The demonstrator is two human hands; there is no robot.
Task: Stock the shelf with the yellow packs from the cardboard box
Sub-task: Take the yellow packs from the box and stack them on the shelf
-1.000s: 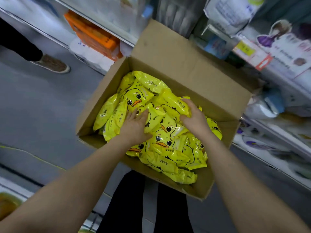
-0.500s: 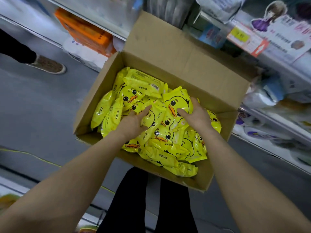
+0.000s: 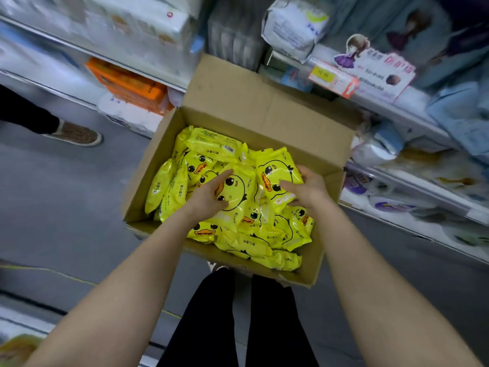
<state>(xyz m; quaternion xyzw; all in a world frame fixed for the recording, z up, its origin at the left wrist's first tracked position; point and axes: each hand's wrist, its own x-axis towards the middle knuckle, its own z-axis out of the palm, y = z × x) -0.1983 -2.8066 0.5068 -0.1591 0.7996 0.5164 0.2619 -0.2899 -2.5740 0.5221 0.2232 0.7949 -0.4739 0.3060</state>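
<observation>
An open cardboard box [image 3: 267,107] stands on the floor in front of me, filled with several yellow duck-face packs. My left hand [image 3: 209,196] grips one yellow pack [image 3: 238,192] by its left edge, thumb on its face. My right hand [image 3: 308,188] holds a second yellow pack [image 3: 275,170] by its right edge, thumb across its front. Both packs are raised a little above the pile and lean toward each other. More packs [image 3: 246,242] lie loose below them.
Shelves [image 3: 412,120] full of white and blue packaged goods run along the right and top. An orange carton [image 3: 127,86] sits on a low shelf at the upper left. Another person's shoe [image 3: 76,133] stands on the grey floor at left. My black-trousered legs [image 3: 238,321] are below the box.
Both hands went from lying on the pile to each lifting a pack out of it; the two packs now stand higher and face me.
</observation>
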